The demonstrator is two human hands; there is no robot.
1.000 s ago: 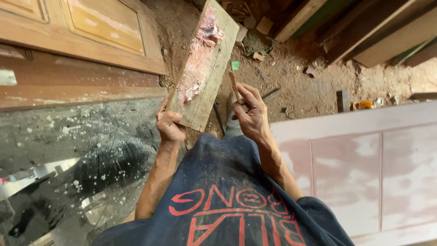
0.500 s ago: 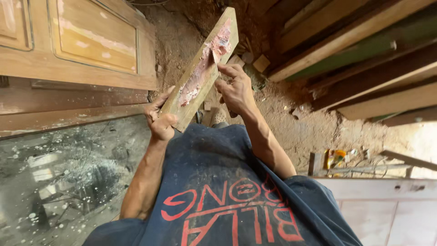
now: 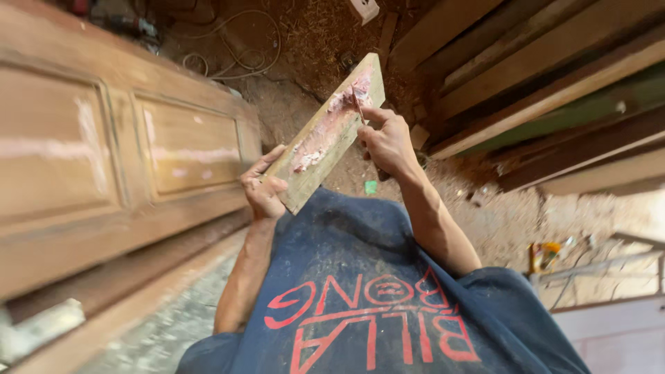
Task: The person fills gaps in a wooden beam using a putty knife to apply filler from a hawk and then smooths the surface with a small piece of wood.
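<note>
Wooden board [image 3: 325,135] slants up-right from left hand [image 3: 262,192] toward right hand [image 3: 388,142].

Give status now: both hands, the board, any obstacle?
Left hand grips board at lower end. Right hand presses small blade into pink filler. Nothing in the way.

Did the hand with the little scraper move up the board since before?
Yes. The right hand has climbed from below the pink putty patch on the board to its top end, tool touching it. The left hand grips the bottom.
</note>
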